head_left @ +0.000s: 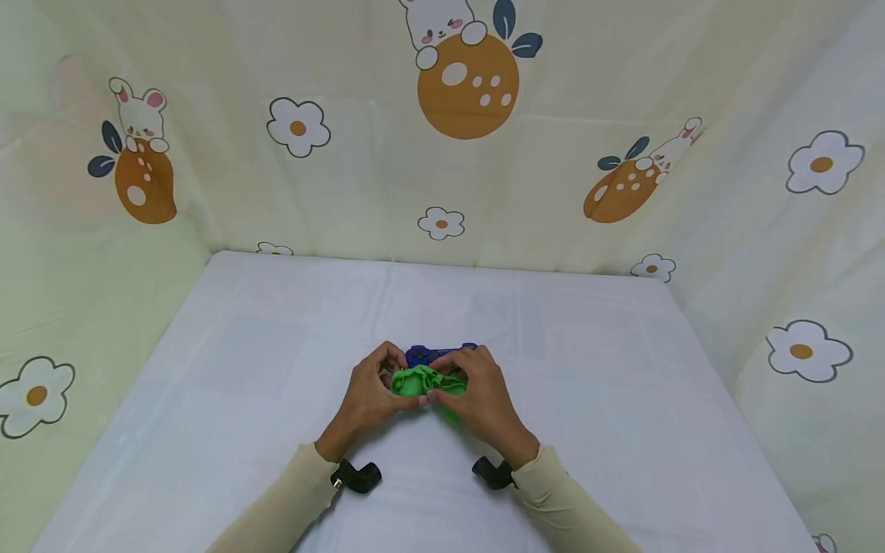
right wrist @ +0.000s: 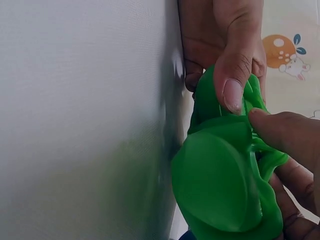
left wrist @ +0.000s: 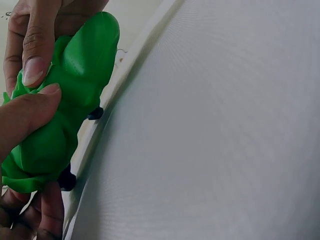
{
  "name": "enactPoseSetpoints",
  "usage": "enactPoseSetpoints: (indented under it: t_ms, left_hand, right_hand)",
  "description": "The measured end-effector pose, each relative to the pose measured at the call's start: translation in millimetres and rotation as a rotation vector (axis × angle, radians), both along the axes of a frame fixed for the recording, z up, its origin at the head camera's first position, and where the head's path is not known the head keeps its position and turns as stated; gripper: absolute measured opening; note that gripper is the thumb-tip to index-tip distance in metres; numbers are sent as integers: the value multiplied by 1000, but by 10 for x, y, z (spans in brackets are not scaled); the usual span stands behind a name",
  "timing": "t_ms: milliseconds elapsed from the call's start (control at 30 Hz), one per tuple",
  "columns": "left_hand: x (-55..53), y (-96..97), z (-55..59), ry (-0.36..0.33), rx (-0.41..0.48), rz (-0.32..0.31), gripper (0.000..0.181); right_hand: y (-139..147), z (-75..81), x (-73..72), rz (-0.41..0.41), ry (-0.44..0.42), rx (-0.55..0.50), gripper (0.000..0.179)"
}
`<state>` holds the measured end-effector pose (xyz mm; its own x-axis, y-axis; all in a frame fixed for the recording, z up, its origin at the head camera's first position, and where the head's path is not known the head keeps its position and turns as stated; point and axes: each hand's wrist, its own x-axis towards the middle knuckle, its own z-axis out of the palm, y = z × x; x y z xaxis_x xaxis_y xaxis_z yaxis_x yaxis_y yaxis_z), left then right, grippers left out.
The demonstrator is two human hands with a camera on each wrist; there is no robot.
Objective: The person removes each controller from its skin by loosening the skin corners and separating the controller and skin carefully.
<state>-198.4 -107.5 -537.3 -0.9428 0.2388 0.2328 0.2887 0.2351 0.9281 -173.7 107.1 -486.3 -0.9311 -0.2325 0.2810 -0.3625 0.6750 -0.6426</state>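
Note:
Both hands hold a green silicone controller cover [head_left: 413, 379], soft and folded, over the middle of the table. My left hand [head_left: 369, 390] grips its left end, thumb in front and fingers behind. On the other side my right hand [head_left: 487, 395] pinches it between thumb and fingers, and the two thumb tips come close together. In the left wrist view one rounded lobe of the cover [left wrist: 87, 60] sticks out; the right wrist view shows a smooth bulging lobe of the cover [right wrist: 215, 180] and its wavy open edge. Just beyond the hands lies a dark blue game controller [head_left: 420, 355], partly hidden.
A white cloth covers the table [head_left: 588, 399]. Behind and at the sides hangs a cream curtain [head_left: 373, 177] printed with flowers and bunnies. Each wrist wears a small black camera, such as the left wrist camera [head_left: 359, 478].

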Motion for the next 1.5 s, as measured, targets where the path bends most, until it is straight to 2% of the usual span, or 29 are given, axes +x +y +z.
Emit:
enactPoseSetpoints:
  t_ms: [200, 333, 500, 833, 1167, 1500]
  left_hand:
    - [-12, -3, -20, 12, -17, -12, 58]
    - [-15, -4, -20, 14, -25, 12, 62]
    - [-5, -6, 2, -1, -2, 31, 62]
    - [-5, 6, -13, -15, 45, 21, 55]
    - [5, 17, -2, -55, 19, 38, 52]
    - [0, 32, -15, -41, 12, 58, 50]
  right_hand:
    - [-20, -29, 25, -1, 3, -13, 39]
    - [-31, -55, 37, -9, 3, -13, 36]
    - [-46, -63, 42, -20, -3, 7, 34]
    - [-57, -56, 42, -32, -32, 8, 34]
    - [-48, -64, 43, -25, -67, -15, 33]
    - [-40, -88, 16, -25, -72, -23, 33]
